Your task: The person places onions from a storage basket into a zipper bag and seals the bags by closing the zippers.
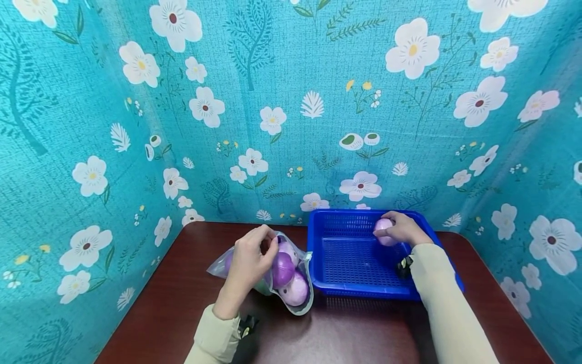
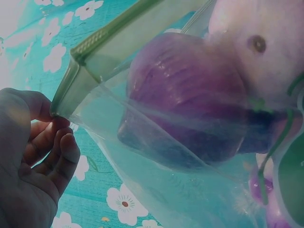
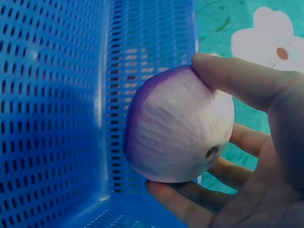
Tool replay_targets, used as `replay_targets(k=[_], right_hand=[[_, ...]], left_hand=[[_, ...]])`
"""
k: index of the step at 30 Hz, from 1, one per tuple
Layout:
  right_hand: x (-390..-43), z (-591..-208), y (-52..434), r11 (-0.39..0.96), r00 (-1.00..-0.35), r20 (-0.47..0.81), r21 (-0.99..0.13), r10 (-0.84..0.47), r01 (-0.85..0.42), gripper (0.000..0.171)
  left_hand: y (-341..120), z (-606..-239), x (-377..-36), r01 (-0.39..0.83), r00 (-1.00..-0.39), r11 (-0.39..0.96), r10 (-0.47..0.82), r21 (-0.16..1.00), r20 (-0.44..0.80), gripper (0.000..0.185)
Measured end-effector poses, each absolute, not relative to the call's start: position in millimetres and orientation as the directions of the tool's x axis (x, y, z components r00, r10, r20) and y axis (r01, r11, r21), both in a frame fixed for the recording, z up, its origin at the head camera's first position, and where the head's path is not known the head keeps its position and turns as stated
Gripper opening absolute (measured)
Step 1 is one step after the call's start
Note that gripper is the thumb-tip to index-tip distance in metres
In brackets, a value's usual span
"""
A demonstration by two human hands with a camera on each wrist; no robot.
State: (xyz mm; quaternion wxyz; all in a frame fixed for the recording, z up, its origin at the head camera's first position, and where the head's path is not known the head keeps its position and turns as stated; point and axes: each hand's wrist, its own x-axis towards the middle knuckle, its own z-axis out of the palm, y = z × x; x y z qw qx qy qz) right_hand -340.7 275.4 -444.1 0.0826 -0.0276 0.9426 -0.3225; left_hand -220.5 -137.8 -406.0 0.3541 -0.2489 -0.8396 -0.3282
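Observation:
My left hand pinches the upper edge of a clear zip bag with a pale green rim, lying on its side with its mouth turned right. Several purple-and-white onions are inside, some near the mouth. In the left wrist view, thumb and fingertips hold a corner of the bag's zip edge, with a purple onion behind the film. My right hand grips one onion over the right back part of the blue basket, thumb on one side and fingers on the other.
The basket, with perforated floor and walls, stands just right of the bag on a dark brown table. Behind and on both sides hangs a turquoise flowered cloth. Dark straps with small devices sit at the wrists.

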Motion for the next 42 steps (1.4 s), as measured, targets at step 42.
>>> replay_targets(k=[42], right_hand=[[-258,-401,196,0.676,-0.929,0.244,-0.638,-0.277,-0.369,0.068]], left_hand=[[-138,-405,-221,0.658,-0.625,0.657,0.204,0.367,0.754,0.013]])
